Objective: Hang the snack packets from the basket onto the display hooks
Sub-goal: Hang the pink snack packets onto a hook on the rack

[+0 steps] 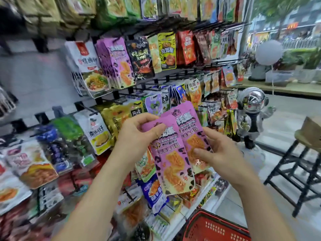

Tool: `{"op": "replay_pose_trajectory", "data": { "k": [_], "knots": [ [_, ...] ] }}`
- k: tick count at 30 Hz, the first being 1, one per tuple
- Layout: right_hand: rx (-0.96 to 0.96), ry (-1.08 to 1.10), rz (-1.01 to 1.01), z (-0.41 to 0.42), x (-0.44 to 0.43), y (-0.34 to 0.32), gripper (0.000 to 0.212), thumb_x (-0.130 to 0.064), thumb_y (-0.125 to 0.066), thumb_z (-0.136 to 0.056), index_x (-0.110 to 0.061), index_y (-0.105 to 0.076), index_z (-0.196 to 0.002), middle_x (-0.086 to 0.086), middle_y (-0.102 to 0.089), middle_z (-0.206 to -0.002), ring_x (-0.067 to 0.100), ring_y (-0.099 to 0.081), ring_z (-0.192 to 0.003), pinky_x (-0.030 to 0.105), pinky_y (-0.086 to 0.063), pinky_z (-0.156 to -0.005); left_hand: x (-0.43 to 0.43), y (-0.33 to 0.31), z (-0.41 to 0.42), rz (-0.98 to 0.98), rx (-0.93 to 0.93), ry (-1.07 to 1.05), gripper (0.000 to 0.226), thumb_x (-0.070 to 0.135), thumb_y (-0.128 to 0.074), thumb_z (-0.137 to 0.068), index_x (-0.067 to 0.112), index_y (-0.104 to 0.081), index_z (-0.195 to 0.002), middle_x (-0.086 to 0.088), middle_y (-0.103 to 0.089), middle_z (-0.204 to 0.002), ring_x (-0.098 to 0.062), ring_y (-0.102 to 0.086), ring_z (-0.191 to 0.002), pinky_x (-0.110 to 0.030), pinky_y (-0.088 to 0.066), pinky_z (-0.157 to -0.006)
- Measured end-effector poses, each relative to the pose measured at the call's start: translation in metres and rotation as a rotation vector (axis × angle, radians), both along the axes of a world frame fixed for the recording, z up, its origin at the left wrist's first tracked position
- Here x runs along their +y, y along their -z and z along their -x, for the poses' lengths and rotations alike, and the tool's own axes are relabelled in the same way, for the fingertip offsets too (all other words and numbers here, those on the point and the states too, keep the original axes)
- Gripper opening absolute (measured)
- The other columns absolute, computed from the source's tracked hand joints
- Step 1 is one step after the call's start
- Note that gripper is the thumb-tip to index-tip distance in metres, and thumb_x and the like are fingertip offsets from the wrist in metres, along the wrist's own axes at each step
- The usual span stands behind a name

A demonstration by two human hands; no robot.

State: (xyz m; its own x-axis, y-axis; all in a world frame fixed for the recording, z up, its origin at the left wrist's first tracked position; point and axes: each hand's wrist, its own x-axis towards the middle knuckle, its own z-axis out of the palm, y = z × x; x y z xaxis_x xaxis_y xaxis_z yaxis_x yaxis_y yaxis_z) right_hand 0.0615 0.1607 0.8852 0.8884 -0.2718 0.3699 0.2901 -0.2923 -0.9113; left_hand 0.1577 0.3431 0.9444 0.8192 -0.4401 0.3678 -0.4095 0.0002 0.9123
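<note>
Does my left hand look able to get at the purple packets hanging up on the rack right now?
Probably yes. The left hand pinches one of the held purple packets, but nothing stands between it and the hanging purple packets above.

Two purple foil snack packets point(173, 164), each printed with an orange wafer, are held overlapping in front of a black wire display rack point(182, 71) crowded with hanging packets; the left hand point(139, 134) pinches the top corner of the nearer packet, thumb on its face; the right hand point(224, 153) grips the pair at the right edge, thumb lying across the farther one; a bunch of matching purple packets point(116, 65) hangs in an upper row beside a white noodle packet point(86, 65); a red slotted plastic basket point(213, 226) sits low at the right, below the hands; a black-legged stool point(298, 164) and a shiny silver astronaut figure point(251, 108) stand beyond on the pale floor.
</note>
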Motion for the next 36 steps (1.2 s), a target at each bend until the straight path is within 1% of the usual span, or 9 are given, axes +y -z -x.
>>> {"op": "replay_pose_trajectory", "data": {
  "k": [4,8,11,14,17,25,28,32,36],
  "knots": [
    [-0.006,-0.072,0.02,-0.029,0.023,-0.015,0.044,-0.01,-0.064,-0.092,-0.042,-0.058,-0.123,-0.021,-0.063,-0.124,0.005,-0.057,-0.12,0.038,-0.048,-0.101,0.021,-0.012,-0.02,0.015,-0.11,-0.114,0.008,0.016,-0.075,-0.081,0.02,-0.069,-0.077,-0.009,-0.065,-0.071,-0.024,-0.058,-0.06,-0.035,-0.049,-0.053],
    [-0.128,-0.014,-0.081,-0.061,0.035,-0.05,0.021,-0.018,-0.059,-0.094,-0.038,-0.062,-0.099,-0.021,-0.072,-0.08,-0.009,-0.065,-0.078,0.005,-0.048,-0.064,0.031,-0.021,-0.037,-0.046,-0.24,-0.156,0.011,0.017,-0.076,-0.081,0.025,-0.07,-0.077,-0.005,-0.063,-0.067,-0.015,-0.05,-0.055,-0.028,-0.043,-0.052],
    [-0.198,-0.028,-0.132,-0.091,0.046,-0.08,0.017,-0.024,-0.065,-0.09,-0.032,-0.066,-0.105,0.009,-0.065,-0.075,0.015,-0.06,-0.069,0.022,-0.047,-0.063,0.029,-0.031,-0.051,-0.029,-0.263,-0.207,0.013,0.019,-0.077,-0.08,0.029,-0.069,-0.077,0.001,-0.064,-0.066,-0.011,-0.052,-0.056,-0.022,-0.044,-0.053],
    [-0.251,-0.061,-0.146,-0.126,0.051,-0.096,0.015,-0.024,-0.07,-0.086,-0.032,-0.068,-0.098,0.003,-0.064,-0.071,0.019,-0.058,-0.068,0.038,-0.051,-0.067,0.029,-0.047,-0.071,-0.027,-0.287,-0.263,0.014,0.02,-0.076,-0.081,0.03,-0.068,-0.076,0.012,-0.06,-0.061,-0.007,-0.05,-0.054,-0.018,-0.041,-0.053],
    [-0.246,-0.148,-0.158,-0.156,0.048,-0.112,0.014,-0.022,-0.071,-0.086,-0.019,-0.067,-0.099,-0.001,-0.073,-0.081,0.012,-0.069,-0.075,0.03,-0.055,-0.07,0.034,-0.068,-0.088,-0.061,-0.312,-0.328,0.016,0.015,-0.075,-0.082,0.028,-0.068,-0.074,0.012,-0.059,-0.06,-0.007,-0.051,-0.053,-0.018,-0.042,-0.052],
    [-0.395,-0.217,-0.251,-0.238,0.029,-0.183,0.007,-0.007,-0.069,-0.087,-0.011,-0.063,-0.087,-0.018,-0.062,-0.051,-0.008,-0.056,-0.048,0.009,-0.045,-0.046,0.015,-0.131,-0.128,-0.129,-0.425,-0.557,0.036,-0.011,-0.058,-0.078,0.021,-0.075,-0.081,0.019,-0.054,-0.044,0.001,-0.04,-0.035,-0.009,-0.028,-0.038],
    [-0.397,-0.202,-0.268,-0.269,0.029,-0.199,0.007,-0.008,-0.071,-0.085,-0.012,-0.065,-0.085,-0.012,-0.065,-0.061,0.001,-0.059,-0.055,0.02,-0.051,-0.052,-0.003,-0.143,-0.144,-0.205,-0.575,-0.664,0.035,-0.002,-0.056,-0.078,0.027,-0.074,-0.085,0.019,-0.052,-0.045,0.0,-0.043,-0.041,-0.01,-0.029,-0.042],
    [-0.387,-0.203,-0.304,-0.297,0.032,-0.205,0.005,-0.011,-0.073,-0.085,-0.013,-0.069,-0.083,0.002,-0.071,-0.077,0.009,-0.062,-0.068,0.024,-0.053,-0.065,-0.018,-0.149,-0.168,-0.455,-0.672,-0.778,0.041,0.031,-0.056,-0.092,0.047,-0.053,-0.13,0.015,-0.061,-0.061,-0.005,-0.052,-0.052,-0.022,-0.043,-0.052],
    [-0.374,-0.236,-0.341,-0.31,0.027,-0.205,0.001,-0.013,-0.072,-0.085,-0.013,-0.071,-0.085,0.002,-0.072,-0.077,0.009,-0.065,-0.068,0.026,-0.055,-0.067,-0.02,-0.152,-0.182,-0.578,-0.76,-0.889,0.04,0.044,-0.05,-0.093,0.051,-0.048,-0.133,0.013,-0.07,-0.087,-0.005,-0.06,-0.073,-0.028,-0.046,-0.066]
  ]
}}
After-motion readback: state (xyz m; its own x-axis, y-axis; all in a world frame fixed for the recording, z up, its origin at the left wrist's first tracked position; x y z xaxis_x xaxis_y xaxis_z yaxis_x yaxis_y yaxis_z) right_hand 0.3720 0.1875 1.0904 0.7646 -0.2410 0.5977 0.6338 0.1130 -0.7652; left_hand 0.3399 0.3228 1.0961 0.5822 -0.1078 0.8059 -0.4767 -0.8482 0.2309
